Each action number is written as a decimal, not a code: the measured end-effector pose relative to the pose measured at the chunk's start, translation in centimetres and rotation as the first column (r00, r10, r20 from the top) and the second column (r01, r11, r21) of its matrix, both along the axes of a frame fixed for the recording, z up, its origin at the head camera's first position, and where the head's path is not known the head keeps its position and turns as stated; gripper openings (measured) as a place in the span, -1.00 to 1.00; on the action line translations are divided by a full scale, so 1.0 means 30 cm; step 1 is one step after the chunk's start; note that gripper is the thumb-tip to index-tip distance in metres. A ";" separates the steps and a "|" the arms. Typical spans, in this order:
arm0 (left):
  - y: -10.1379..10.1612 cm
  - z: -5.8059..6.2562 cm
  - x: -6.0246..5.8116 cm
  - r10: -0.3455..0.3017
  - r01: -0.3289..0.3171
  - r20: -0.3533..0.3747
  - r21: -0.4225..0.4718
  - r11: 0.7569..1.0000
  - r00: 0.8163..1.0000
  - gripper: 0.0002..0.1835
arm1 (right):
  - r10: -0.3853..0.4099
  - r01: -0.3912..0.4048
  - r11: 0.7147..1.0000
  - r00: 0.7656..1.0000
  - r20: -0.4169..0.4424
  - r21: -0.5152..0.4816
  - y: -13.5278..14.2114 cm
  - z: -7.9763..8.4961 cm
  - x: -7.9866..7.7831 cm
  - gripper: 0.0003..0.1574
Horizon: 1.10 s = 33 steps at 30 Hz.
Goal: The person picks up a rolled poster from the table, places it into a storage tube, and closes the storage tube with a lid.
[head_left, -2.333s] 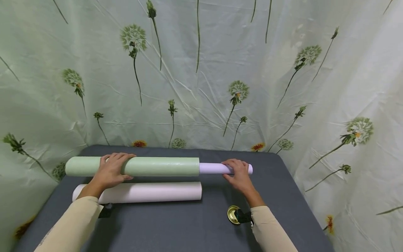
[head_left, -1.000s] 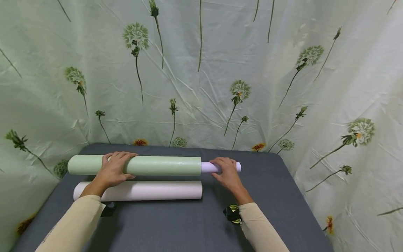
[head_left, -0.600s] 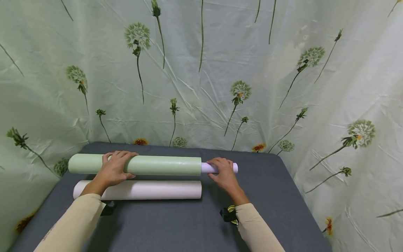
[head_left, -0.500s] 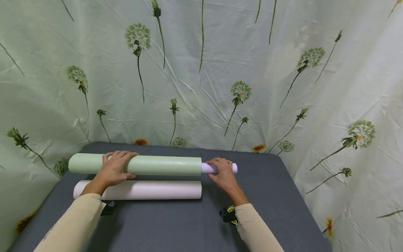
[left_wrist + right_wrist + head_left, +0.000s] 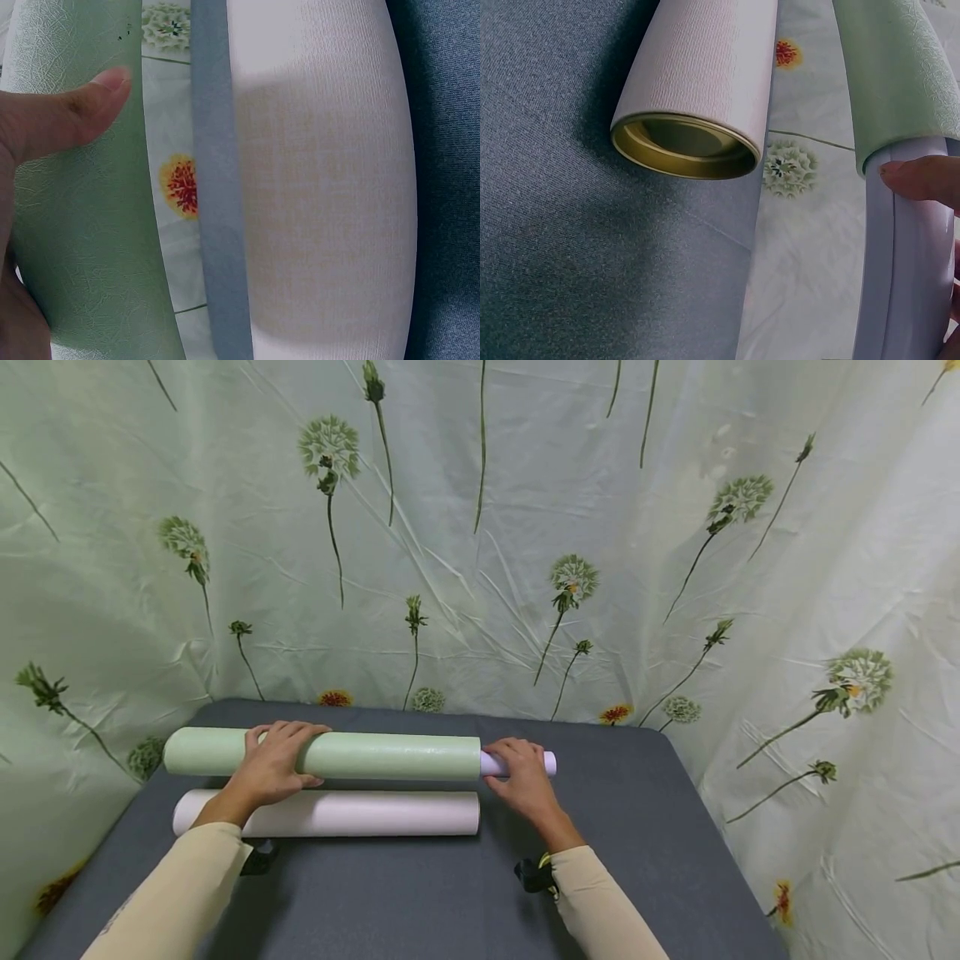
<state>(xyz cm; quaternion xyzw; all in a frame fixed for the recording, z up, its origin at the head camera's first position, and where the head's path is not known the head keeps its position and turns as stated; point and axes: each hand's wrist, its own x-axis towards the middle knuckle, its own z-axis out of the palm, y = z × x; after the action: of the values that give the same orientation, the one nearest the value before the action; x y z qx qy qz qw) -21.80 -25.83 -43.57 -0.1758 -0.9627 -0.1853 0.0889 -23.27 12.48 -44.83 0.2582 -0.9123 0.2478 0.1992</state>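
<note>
A long pale green tube with a textured surface lies crosswise at the back of the table, held from above near its left part by my left hand. In the left wrist view its thumb lies along the near side of the tube. From the tube's right end sticks out a lavender roll, its long edge showing as a seam. My right hand grips this roll close to the tube's mouth, thumb and fingers on opposite sides. Only a short end of the roll shows beyond the hand.
A pinkish-white tube lies parallel in front, its gold-rimmed end facing right. A round gold lid is mostly hidden behind the right wrist's black camera. The dark grey tabletop meets a flower-printed curtain behind.
My right hand has moved left with the lavender roll, which has slid further into the green tube, so less sticks out. The left hand keeps its hold; the gold lid has become more covered.
</note>
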 end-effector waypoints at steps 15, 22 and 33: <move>0.000 0.017 0.008 0.001 -0.001 -0.003 0.005 1.000 1.000 -0.19 | 0.013 -0.010 0.996 1.000 -0.027 0.086 -0.009 0.005 0.008 -0.44; -0.004 0.013 0.010 0.004 -0.004 -0.006 0.013 1.000 1.000 -0.19 | 0.080 -0.081 0.994 0.997 -0.012 -0.068 0.058 0.040 0.023 -0.32; -0.010 0.017 0.007 0.002 -0.002 -0.001 0.014 1.000 1.000 -0.19 | 0.146 0.035 0.809 0.955 0.257 -0.587 0.270 0.024 0.031 -0.36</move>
<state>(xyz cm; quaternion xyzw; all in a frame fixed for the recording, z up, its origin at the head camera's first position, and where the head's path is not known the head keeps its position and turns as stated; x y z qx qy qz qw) -21.60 -26.12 -43.04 -0.1742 -0.9615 -0.1919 0.0911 -22.35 20.57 -44.10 0.1719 -0.8025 0.5573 0.1256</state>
